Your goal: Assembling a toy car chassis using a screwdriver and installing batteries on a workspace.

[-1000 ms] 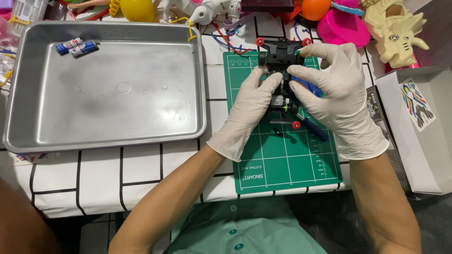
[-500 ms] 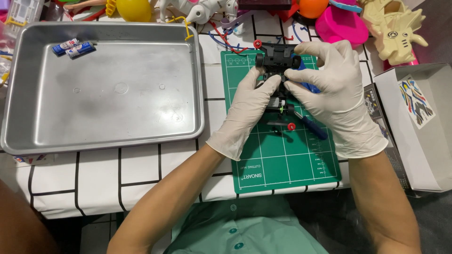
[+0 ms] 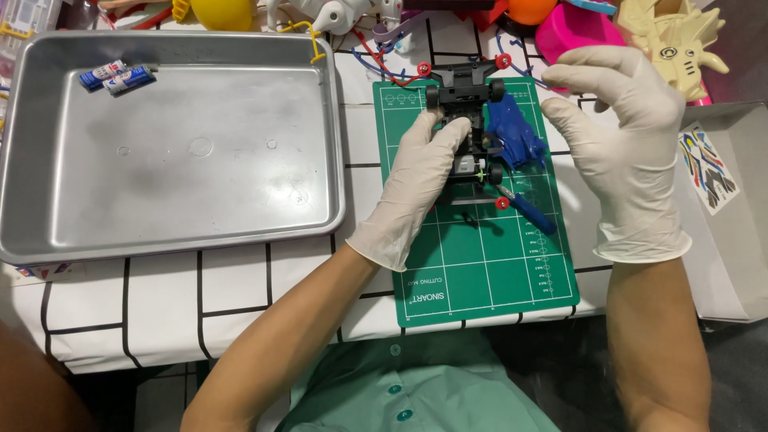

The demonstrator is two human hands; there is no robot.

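1. Your left hand (image 3: pixel 422 172), in a white glove, is closed on the black toy car chassis (image 3: pixel 466 132), fingers wrapped over its left flank and middle.
2. The chassis lies on the upper half of the green cutting mat (image 3: pixel 480 240), near the desk's far edge. Its long axis runs from the mat's far edge toward you; the black wheels at the far end sit just inside the mat's top border, with red rollers (image 3: pixel 502 62) at the corners beyond them.
3. Your right hand (image 3: pixel 620 136), also gloved, hangs open above the mat's right edge, fingers spread and holding nothing. It lies to the right of the chassis and apart from it, so your left hand is the nearer one, already in contact.
4. The blue car body shell (image 3: pixel 516 136) lies on the mat between the chassis and your right hand, touching or just beside the chassis's right flank.
5. A blue-handled screwdriver (image 3: pixel 528 212) lies slantwise on the mat, just below the chassis on the near side.
6. The metal tray (image 3: pixel 160 232) occupies the desk's left part, well apart from both hands; two blue-and-white batteries (image 3: pixel 116 76) lie in its far left corner.
7. Assorted toys crowd the desk's far edge; a grey box (image 3: pixel 736 264) with a sticker sheet (image 3: pixel 704 168) stands at the right edge.
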